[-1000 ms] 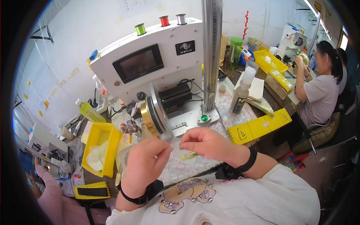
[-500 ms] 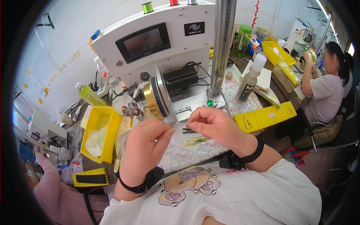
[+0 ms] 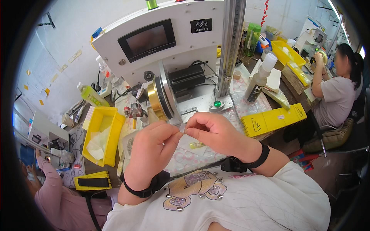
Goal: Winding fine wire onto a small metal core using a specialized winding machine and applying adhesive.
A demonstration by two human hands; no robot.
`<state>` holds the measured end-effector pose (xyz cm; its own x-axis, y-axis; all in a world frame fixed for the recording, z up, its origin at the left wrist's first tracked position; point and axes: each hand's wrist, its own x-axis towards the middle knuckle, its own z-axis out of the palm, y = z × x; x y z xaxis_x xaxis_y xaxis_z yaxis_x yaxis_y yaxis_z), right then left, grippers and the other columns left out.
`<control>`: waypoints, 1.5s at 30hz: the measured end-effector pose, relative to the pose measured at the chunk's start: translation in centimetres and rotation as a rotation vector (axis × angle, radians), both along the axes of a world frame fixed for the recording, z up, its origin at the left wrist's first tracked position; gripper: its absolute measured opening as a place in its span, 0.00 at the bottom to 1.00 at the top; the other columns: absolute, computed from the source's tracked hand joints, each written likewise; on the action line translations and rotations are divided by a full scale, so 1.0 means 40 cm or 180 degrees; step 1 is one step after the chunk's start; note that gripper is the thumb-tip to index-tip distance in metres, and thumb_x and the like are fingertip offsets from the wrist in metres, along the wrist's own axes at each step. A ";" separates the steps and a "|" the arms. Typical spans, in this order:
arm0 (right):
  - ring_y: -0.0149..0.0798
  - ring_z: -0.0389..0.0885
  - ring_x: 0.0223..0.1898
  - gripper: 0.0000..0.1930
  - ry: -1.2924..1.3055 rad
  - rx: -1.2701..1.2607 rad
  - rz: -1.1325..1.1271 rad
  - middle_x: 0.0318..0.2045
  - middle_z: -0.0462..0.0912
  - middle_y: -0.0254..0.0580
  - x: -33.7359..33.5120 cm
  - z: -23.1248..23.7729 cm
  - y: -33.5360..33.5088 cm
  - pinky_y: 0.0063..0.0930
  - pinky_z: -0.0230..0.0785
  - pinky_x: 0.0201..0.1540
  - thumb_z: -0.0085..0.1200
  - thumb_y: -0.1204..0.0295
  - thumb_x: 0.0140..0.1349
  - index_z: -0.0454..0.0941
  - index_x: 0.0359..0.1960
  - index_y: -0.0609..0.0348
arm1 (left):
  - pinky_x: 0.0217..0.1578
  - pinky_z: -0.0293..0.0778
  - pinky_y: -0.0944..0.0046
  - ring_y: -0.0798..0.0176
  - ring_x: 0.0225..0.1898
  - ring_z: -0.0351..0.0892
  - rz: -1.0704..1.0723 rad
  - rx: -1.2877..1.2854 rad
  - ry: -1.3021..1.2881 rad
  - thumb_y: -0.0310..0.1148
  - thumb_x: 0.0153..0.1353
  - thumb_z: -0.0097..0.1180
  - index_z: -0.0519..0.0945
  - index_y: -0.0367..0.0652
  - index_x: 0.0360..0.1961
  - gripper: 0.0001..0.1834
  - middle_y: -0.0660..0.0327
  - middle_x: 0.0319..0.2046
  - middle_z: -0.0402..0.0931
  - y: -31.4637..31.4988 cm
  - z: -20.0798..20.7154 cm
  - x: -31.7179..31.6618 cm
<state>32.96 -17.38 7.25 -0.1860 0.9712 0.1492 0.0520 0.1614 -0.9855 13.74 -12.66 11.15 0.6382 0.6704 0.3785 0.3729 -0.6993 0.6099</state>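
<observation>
My left hand (image 3: 152, 148) and my right hand (image 3: 212, 133) meet over the table, both closed in a pinch with thumb against fingers. Their fingertips touch or nearly touch. A small pale patch shows between them, but I cannot make out what they hold. Just below the right fingers lies a small yellow-green tube (image 3: 195, 145) on a white sheet, partly hidden by that hand. Beyond the hands stands a white machine (image 3: 177, 73) with a gold wheel (image 3: 155, 101) and a dark screen (image 3: 147, 40).
A yellow bin (image 3: 118, 134) with white sheets stands at the left, near a green-yellow bottle (image 3: 92, 96). Toward the right are a white-capped spray bottle (image 3: 259, 82) and a long yellow box (image 3: 273, 120). A co-worker (image 3: 341, 81) sits at far right, another person (image 3: 63, 196) at left.
My right hand has moved left, bringing its fingertips up to those of my left hand. It now covers the dark tool that lay above the tube, and more of the tube.
</observation>
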 end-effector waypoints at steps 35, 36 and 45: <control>0.28 0.79 0.32 0.08 -0.0081 -0.0951 -0.0206 0.31 0.84 0.37 -0.029 -0.049 0.345 0.25 0.71 0.39 0.56 0.78 0.57 0.83 0.37 0.66 | 0.39 0.74 0.52 0.44 0.40 0.79 0.1133 -0.0003 -0.0242 0.28 0.64 0.50 0.74 0.41 0.52 0.15 0.48 0.39 0.79 0.213 -0.167 -0.013; 0.28 0.79 0.32 0.08 -0.0049 -0.0912 -0.0175 0.31 0.84 0.38 -0.031 -0.050 0.347 0.25 0.71 0.39 0.56 0.77 0.57 0.83 0.37 0.66 | 0.39 0.73 0.51 0.44 0.40 0.79 0.1161 0.0007 -0.0270 0.29 0.64 0.50 0.74 0.41 0.51 0.14 0.48 0.38 0.79 0.216 -0.169 -0.009; 0.29 0.80 0.33 0.09 -0.0566 -0.0579 -0.0067 0.32 0.85 0.42 -0.028 -0.056 0.360 0.26 0.72 0.39 0.55 0.76 0.59 0.84 0.39 0.65 | 0.37 0.72 0.48 0.41 0.38 0.78 0.1371 0.0002 -0.0112 0.32 0.65 0.49 0.74 0.41 0.44 0.09 0.48 0.36 0.79 0.221 -0.167 -0.001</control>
